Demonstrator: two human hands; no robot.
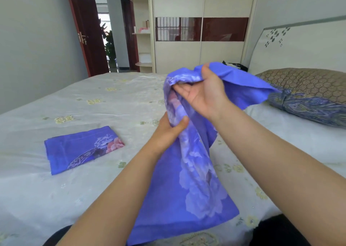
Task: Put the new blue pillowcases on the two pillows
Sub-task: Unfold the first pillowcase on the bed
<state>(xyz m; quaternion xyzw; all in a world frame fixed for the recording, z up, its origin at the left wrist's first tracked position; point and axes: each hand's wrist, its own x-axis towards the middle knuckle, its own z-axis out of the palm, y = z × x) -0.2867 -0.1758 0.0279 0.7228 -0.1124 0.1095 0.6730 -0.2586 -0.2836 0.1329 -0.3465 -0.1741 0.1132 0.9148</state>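
A blue flowered pillowcase (189, 180) hangs unfolded in front of me, its lower end lying on the bed. My left hand (168, 129) grips it at the middle. My right hand (204, 92) holds its upper end, thumb over a bunched fold, palm turned up. A second blue pillowcase (82, 148) lies folded flat on the bed to the left. One pillow (309, 95) rests at the head of the bed on the right, with a brown honeycomb top and a blue patterned side. No second pillow is in view.
The bed (74, 105) has a white sheet with pale yellow flowers. A white headboard (299, 45) stands on the right, a wardrobe (202, 30) behind the bed, an open dark red door (86, 30) on the left.
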